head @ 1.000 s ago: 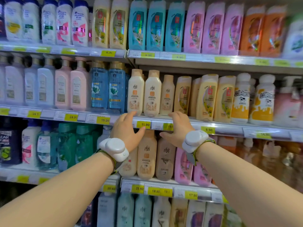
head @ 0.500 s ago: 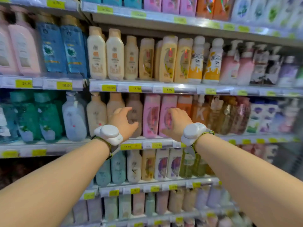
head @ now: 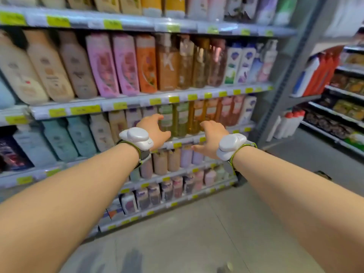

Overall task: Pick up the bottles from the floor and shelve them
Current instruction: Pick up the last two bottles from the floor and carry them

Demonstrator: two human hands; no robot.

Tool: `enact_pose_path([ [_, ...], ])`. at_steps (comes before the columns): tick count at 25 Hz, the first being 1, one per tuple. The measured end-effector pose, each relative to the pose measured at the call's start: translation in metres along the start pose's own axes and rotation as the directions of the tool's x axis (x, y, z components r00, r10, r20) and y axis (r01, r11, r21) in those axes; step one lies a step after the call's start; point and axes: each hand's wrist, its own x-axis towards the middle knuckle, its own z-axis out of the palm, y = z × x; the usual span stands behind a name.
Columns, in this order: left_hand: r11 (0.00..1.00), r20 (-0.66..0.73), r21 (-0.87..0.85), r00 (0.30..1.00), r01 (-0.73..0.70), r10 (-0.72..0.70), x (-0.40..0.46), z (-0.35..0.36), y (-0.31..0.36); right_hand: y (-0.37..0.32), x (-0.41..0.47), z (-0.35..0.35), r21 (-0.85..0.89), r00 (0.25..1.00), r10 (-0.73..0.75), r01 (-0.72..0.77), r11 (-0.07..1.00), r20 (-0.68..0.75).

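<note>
Head view: two bare forearms reach forward side by side, each with one white wrist device on a green-edged strap, left (head: 136, 137) and right (head: 230, 145). Left hand (head: 154, 128): fingers loosely spread and slightly curled, holding nothing, in front of the green bottles (head: 174, 119) on the third shelf tier down. Right hand (head: 211, 137): fingers relaxed and apart, thumb pointing left, holding nothing, in front of the amber bottles (head: 195, 117) and the shelf edge (head: 185, 141) below them. Whether either hand touches a bottle cannot be told. Shelving unit: six tiers in view, each edged with yellow price tags (head: 84, 110), text blurred. Second tier, left to right: three cream and tan bottles (head: 47, 69), two pink bottles (head: 114, 64), one orange bottle (head: 146, 64), four clear amber pump bottles (head: 189, 62), three white pump bottles (head: 250, 62). Lower tiers carry small pastel bottles (head: 171, 160), blurred and not countable. One grey upright post (head: 287, 75) closes the unit on the right; beyond it a second rack holds red bottles (head: 323, 73) and dark packets (head: 346, 109). Grey floor (head: 197, 233) below: no bottle can be made out on the visible part, though two small blurred objects lie at its bottom edge and right side.
</note>
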Motion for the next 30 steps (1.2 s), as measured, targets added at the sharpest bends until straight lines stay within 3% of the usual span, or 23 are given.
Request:
enact_pose_path([
  [9,0.991,0.331,0.036,0.937,-0.132,0.113,-0.068,0.137,0.083,0.130,-0.119,0.053,-0.008,0.954,0.265,-0.266,0.964,0.143],
  [12,0.980,0.407,0.024,0.897,-0.199,0.173,-0.082,0.178,0.099,0.164,-0.148,0.076,0.006,0.904,0.383,-0.391,0.920,0.191],
  [21,0.940,0.672,0.046,0.707,-0.339,0.223,-0.064,0.274,0.101,0.215,-0.179,0.144,0.016,0.669,0.657,-0.705,0.709,0.349],
  [30,0.895,0.844,0.094,0.511,-0.436,0.160,-0.041,0.367,0.099,0.244,-0.208,0.209,0.007,0.446,0.776,-0.869,0.495,0.445],
])
